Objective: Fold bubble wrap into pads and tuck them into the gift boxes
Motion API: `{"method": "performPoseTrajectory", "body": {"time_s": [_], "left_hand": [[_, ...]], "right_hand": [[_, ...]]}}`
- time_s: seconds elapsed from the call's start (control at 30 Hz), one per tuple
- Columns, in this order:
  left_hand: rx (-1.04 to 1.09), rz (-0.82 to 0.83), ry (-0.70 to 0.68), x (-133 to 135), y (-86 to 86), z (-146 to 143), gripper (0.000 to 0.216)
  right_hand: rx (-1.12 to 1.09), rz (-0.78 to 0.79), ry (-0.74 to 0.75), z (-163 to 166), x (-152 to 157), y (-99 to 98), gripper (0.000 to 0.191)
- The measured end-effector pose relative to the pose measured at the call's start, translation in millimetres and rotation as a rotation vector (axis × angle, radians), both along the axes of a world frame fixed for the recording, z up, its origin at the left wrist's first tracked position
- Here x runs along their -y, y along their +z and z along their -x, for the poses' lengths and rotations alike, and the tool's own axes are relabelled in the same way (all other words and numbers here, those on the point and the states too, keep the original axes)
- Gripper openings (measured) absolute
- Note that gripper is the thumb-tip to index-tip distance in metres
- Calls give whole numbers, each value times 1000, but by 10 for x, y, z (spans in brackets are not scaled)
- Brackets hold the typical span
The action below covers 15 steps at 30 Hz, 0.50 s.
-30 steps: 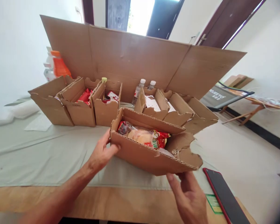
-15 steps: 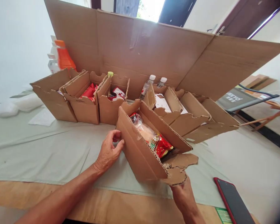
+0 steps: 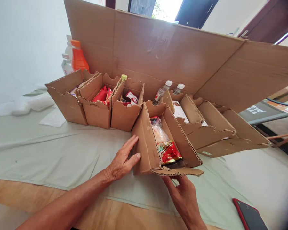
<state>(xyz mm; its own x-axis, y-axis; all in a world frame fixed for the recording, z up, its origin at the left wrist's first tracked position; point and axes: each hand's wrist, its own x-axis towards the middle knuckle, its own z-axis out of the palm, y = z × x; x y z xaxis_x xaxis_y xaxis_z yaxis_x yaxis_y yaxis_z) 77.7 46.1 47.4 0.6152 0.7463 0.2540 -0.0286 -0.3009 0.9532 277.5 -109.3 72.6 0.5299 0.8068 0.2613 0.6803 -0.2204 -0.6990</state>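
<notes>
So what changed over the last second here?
The box was turned from crosswise to pointing away and slid into the gap in the row. The left hand now lies flat on its side; the right hand stays at its near flap. The other boxes and phone stayed put.

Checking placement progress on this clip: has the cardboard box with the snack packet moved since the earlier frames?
Yes. The snack box has turned end-on and gone back into the row, beside the third box. Left hand rests against its side.
</notes>
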Motion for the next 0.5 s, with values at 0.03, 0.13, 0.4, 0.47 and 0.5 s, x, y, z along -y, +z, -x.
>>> {"method": "performPoseTrajectory", "body": {"time_s": [0.03,0.13,0.4,0.47,0.5], "left_hand": [[29,20,-21,-28,8,12,66],[117,115,-96,-105,52,46,71],[-54,154,102,-112,40,-28,76],[-92,153,165,-107,5,-50,79],[-100,157,180,-108,-2,-53,79]], "right_hand": [[10,8,-4,24,-35,21,38],[72,34,16,81,-176,98,39],[187,214,-63,23,-984,242,34],[190,219,-102,-27,-1196,247,34],[186,218,-117,-54,-1283,246,33]]}}
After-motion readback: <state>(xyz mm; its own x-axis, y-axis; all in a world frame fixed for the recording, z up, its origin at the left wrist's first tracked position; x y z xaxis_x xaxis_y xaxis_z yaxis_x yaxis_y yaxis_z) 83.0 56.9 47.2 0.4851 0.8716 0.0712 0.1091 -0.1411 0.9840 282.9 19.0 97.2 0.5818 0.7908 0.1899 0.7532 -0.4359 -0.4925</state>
